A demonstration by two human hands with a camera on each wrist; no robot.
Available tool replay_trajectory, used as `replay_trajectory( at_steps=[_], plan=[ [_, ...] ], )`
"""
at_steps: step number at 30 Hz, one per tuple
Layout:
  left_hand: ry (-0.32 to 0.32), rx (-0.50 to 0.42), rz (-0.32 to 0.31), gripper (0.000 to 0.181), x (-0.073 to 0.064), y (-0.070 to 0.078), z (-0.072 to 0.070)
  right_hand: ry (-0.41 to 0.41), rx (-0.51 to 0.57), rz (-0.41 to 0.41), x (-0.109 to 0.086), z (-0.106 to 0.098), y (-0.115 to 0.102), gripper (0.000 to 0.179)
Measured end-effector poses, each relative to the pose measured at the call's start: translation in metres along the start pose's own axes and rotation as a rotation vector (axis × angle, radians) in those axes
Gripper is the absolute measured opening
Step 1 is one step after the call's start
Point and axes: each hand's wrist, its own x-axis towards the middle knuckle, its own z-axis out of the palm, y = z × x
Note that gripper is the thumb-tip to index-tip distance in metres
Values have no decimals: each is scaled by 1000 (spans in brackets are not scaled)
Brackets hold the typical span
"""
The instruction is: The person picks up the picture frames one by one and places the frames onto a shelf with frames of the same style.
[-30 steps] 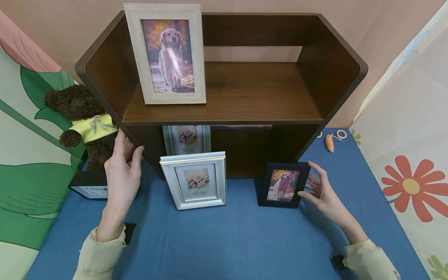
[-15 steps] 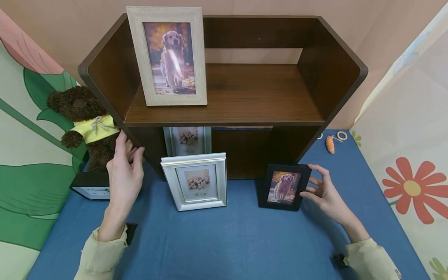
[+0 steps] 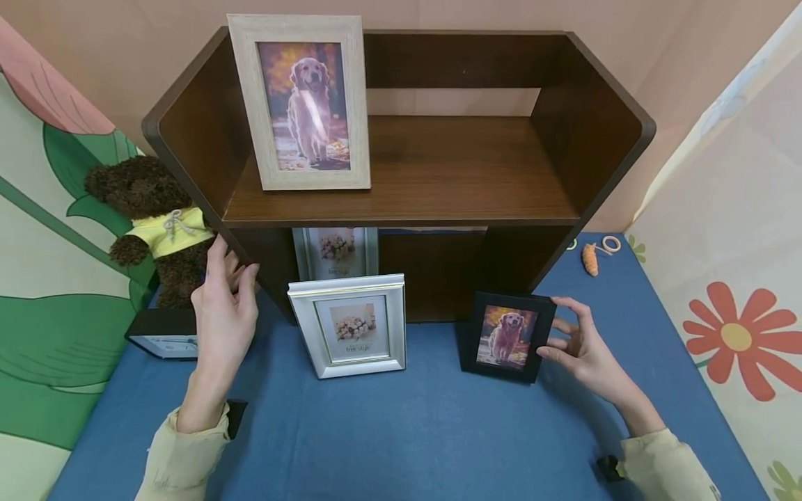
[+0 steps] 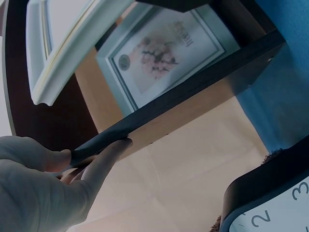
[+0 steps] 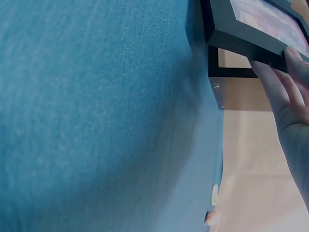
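My left hand [image 3: 224, 306] pinches the front edge of the left side panel of a dark brown wooden shelf [image 3: 438, 167]. In the left wrist view, thumb and fingers [image 4: 108, 157] lie on either side of that panel. My right hand [image 3: 583, 348] holds a small black picture frame [image 3: 470, 334] with a dog photo by its right edge. The frame stands tilted on the blue cloth before the shelf's right side. In the right wrist view, the thumb is on the front of the black frame [image 5: 246, 41] and the fingers go behind it.
A silver picture frame [image 3: 395, 327] stands before the shelf; a similar frame [image 3: 372, 250] is inside its lower part. A cream frame [image 3: 307, 179] stands on the upper board. A brown teddy bear [image 3: 134, 188] and a black-cased clock [image 3: 161, 322] are left. An orange carrot-shaped toy [image 3: 590, 259] lies right.
The black picture frame has turned slightly, its lower right corner coming a little nearer. My right hand moves with it. The left hand keeps its hold on the shelf; the head view shifts slightly.
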Motion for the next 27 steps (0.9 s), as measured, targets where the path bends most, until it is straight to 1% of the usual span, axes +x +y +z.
replay_trajectory(
  at_steps=[12,21,27],
  plan=[
    [5,7,-10,60,-1,2,1,-33,10,-56,1,2,-12,93],
    [8,34,-2,58,-1,1,0,-35,1,-59,2,6,-23,93],
    [-1,54,-7,59,-1,1,1,-30,-16,-65,3,10,-32,93]
  ],
)
